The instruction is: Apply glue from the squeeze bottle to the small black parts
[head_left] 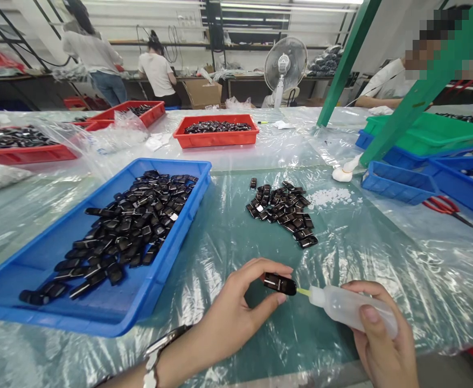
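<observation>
At far left, cut off, red tray (38, 155) of dark pieces (14, 137); then large blue tray (99, 318), heaped with black pieces (139, 215). Pinched in left hand (236, 307), above the surface (220, 242): black case (280, 284), lengthwise roughly left-right, rounded end towards yellow nozzle (303, 292). Grasped in right hand (390, 334): bottle (341, 304), contents unclear.
</observation>
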A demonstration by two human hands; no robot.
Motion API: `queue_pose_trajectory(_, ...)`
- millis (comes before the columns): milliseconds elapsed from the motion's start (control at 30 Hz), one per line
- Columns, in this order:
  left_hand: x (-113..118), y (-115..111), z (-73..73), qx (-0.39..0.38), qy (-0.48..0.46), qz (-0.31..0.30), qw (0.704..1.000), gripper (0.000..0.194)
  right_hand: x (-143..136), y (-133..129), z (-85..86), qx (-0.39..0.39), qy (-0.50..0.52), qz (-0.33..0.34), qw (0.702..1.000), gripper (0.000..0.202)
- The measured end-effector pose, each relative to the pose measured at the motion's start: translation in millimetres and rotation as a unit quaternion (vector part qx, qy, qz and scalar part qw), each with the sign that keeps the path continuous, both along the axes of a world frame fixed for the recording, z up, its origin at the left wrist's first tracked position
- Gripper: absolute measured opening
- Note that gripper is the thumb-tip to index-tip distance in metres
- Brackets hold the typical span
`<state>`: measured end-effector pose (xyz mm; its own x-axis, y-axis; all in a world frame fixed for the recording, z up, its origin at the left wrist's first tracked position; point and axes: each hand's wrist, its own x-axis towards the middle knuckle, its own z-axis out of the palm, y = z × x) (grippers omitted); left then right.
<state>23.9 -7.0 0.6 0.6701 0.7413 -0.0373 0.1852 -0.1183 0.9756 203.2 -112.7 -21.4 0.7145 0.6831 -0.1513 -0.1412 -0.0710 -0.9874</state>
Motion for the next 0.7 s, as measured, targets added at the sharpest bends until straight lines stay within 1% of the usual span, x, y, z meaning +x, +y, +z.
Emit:
queue_pose_trajectory(133, 0.1, 0.1, -0.5, 0.002, 0.003, 0.001, 1.000, 0.029, -0.6, 0.1, 0.6, -0.008, -0.001, 0.000, 1.000, 0.049)
queue_pose_trajectory(333, -0.1, -0.4, 0.1, 0.004, 0.002, 0.004, 1.000, 0.029, 0.0, 0.1, -1.4, 0.007, 0.005, -0.001, 1.000, 0.048)
queue_pose_trajectory(533, 0.3, -0.2, 1.0, 0.010, -0.002, -0.004, 1.000, 0.029, -0.7, 1.0, 0.8, 0.005, 0.012, -0.006, 1.000, 0.050)
queue_pose_trajectory(700, 1.9, 0.2, 3.0, 0.012, -0.004, -0.006, 1.000, 0.025, 0.3, 0.6, -0.9, -0.004, -0.003, -0.001, 1.000, 0.050)
